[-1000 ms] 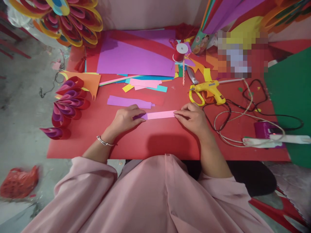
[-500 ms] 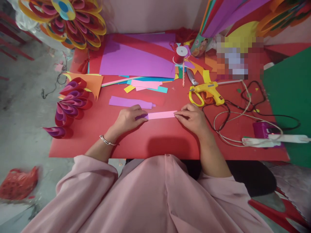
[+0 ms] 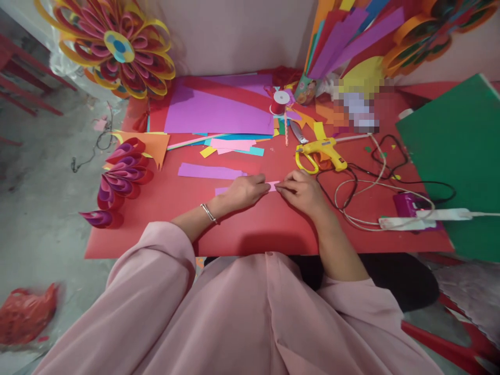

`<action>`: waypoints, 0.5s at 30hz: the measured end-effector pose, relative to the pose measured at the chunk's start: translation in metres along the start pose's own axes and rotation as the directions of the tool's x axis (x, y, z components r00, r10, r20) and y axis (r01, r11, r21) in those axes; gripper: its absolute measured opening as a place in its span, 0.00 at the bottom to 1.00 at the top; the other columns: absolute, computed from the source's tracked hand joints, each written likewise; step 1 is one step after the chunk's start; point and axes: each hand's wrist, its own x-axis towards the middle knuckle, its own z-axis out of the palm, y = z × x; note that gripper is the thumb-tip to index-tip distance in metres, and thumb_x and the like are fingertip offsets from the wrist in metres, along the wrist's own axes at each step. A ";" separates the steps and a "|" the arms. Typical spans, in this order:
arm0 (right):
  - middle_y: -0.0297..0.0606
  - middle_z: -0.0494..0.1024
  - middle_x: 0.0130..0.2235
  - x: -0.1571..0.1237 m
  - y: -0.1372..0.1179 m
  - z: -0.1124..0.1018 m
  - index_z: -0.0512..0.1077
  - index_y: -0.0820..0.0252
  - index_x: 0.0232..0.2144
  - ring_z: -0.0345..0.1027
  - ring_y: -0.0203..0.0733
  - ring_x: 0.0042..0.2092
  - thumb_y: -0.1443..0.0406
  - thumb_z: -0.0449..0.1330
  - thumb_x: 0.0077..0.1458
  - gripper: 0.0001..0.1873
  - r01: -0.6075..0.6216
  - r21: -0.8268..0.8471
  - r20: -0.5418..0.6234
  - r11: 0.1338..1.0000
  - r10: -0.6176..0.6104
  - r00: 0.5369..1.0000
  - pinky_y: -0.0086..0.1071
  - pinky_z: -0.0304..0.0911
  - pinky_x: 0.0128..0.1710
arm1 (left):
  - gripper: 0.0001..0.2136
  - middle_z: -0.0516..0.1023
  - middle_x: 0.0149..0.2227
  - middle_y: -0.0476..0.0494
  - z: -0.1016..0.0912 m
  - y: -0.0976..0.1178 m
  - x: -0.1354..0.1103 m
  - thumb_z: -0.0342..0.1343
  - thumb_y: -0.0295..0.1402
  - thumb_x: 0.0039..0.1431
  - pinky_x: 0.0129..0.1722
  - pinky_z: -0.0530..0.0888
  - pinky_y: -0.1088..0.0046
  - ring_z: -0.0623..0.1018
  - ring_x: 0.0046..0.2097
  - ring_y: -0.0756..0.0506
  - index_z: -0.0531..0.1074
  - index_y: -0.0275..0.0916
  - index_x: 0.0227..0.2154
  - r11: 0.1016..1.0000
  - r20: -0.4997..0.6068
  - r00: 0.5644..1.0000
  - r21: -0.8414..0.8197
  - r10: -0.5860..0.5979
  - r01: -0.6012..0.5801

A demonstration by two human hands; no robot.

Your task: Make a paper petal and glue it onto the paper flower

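Note:
A pink paper strip (image 3: 273, 185) lies on the red table (image 3: 164, 208), backed by a purple strip whose end (image 3: 221, 191) shows at the left. My left hand (image 3: 245, 191) lies over the strips with its fingers curled, pressing them down. My right hand (image 3: 301, 191) pinches the right end of the pink strip. The two hands nearly touch, so only a short piece of pink shows between them. A longer purple strip (image 3: 211, 171) rests just beyond my left hand.
A yellow glue gun (image 3: 326, 151) and yellow-handled scissors (image 3: 307, 156) lie behind my right hand, with cables (image 3: 363, 192) and a power strip (image 3: 422, 219) to the right. Purple sheets (image 3: 219, 109), folded paper petals (image 3: 121, 174), a paper flower (image 3: 119, 49), red tape roll (image 3: 280, 101) and green board (image 3: 461, 151) surround.
My left hand has slid right along the strips toward my right hand, covering most of the pink strip. The camera has tipped up a little.

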 end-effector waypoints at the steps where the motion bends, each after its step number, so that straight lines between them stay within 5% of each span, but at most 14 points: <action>1: 0.40 0.79 0.37 -0.001 -0.002 0.000 0.89 0.49 0.40 0.70 0.47 0.42 0.59 0.65 0.71 0.11 0.003 -0.017 0.005 1.000 -0.003 1.000 0.43 0.67 0.42 | 0.21 0.76 0.37 0.40 0.002 -0.001 -0.001 0.42 0.37 0.82 0.32 0.63 0.66 0.72 0.32 0.45 0.82 0.39 0.42 1.000 -0.002 1.000 0.001 0.001 -0.001; 10: 0.46 0.83 0.43 -0.018 -0.018 0.001 0.88 0.52 0.49 0.71 0.53 0.46 0.58 0.61 0.74 0.14 -0.019 -0.127 -0.014 0.992 0.018 1.000 0.47 0.69 0.44 | 0.21 0.76 0.36 0.41 0.013 -0.007 -0.006 0.46 0.41 0.82 0.34 0.66 0.67 0.75 0.34 0.45 0.84 0.41 0.43 0.997 -0.098 0.995 -0.078 -0.008 0.000; 15: 0.47 0.88 0.54 -0.022 -0.018 0.007 0.82 0.52 0.62 0.80 0.56 0.54 0.62 0.59 0.72 0.21 -0.172 0.095 -0.096 0.980 0.181 0.979 0.57 0.76 0.58 | 0.21 0.77 0.36 0.40 0.016 -0.008 -0.006 0.46 0.40 0.81 0.34 0.66 0.67 0.77 0.36 0.45 0.84 0.41 0.43 0.991 -0.104 0.994 -0.131 -0.026 0.012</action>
